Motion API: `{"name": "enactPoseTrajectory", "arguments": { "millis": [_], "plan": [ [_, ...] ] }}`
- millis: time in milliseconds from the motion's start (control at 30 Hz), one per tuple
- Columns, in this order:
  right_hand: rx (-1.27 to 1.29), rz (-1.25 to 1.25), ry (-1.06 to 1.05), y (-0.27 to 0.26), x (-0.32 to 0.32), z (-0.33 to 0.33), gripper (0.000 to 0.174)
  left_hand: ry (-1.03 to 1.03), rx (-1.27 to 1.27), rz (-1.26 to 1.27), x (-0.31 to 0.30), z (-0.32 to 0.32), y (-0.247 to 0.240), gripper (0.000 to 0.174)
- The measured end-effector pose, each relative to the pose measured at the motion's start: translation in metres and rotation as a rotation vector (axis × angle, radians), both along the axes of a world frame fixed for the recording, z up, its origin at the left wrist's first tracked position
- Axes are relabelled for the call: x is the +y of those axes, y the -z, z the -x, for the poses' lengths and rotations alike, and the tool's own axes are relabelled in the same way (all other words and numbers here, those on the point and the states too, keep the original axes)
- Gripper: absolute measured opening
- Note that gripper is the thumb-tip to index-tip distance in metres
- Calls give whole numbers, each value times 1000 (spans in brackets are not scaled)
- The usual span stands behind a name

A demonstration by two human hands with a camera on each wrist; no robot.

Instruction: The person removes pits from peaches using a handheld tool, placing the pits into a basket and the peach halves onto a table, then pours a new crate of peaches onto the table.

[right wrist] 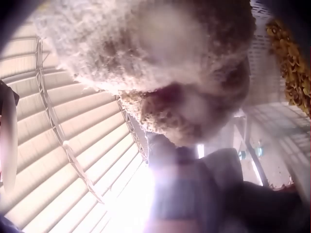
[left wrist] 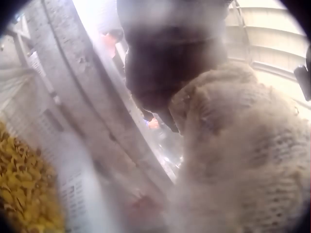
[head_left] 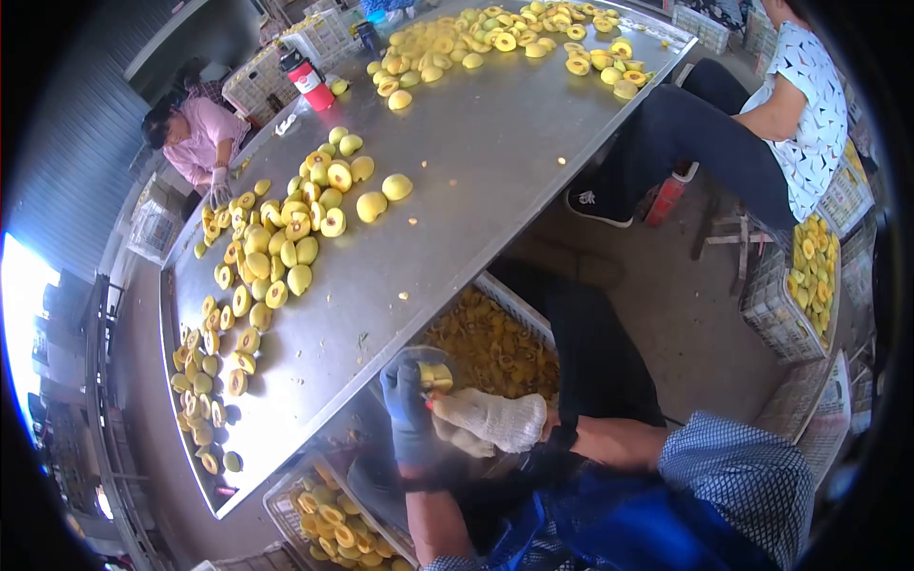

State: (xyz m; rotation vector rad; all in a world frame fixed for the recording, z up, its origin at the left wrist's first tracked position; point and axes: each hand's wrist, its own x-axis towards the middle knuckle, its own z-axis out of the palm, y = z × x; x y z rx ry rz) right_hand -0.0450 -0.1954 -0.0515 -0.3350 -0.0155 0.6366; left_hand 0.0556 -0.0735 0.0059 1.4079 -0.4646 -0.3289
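Observation:
In the head view my left hand [head_left: 407, 404], in a dark blue-grey glove, grips a yellow peach half [head_left: 435, 375] above a crate by the table's near edge. Right beside it, my right hand [head_left: 490, 421], in a white knit glove, has its fingers curled around a small tool with a red end [head_left: 431, 403]; the glove hides most of the tool. Up close in the left wrist view are the dark glove [left wrist: 175, 63] and the pale knit glove [left wrist: 243, 150]. The right wrist view is largely filled by the knit glove [right wrist: 146, 48], with the fruit hidden.
Halved peaches [head_left: 276, 238] lie in heaps on the metal table [head_left: 457, 190]. Below my hands is a crate [head_left: 519, 309] of brownish-yellow pieces; another crate [head_left: 276, 509] holds halves. A person in pink [head_left: 205, 133] and a seated person [head_left: 804, 105] are at the table.

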Motion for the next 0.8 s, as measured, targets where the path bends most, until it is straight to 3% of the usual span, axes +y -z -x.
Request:
{"name": "enactPoseTrajectory", "arguments": {
  "millis": [133,267,400,433,500,633,700,800],
  "plan": [
    [-29,558,79,-58,3,12,49,38,244,243,-3,12,22,50],
    [34,421,142,-58,0,18,39,158,364,375,-12,19,21,66],
    [-89,315,136,-27,2,24,39,172,467,335,0,22,7,77],
    [-165,243,42,-25,-4,24,39,143,552,451,7,22,7,78],
    [-247,-54,-186,-43,-17,19,40,-142,612,433,37,18,-12,75],
    [56,181,-171,-8,-38,26,38,-6,-275,-901,174,22,-79,41],
    [97,379,-89,-19,-33,14,40,-32,-367,-1602,203,28,-113,32],
    [41,620,-57,-23,-21,-5,42,-286,-334,-1349,197,-29,-120,28]
  ]
}}
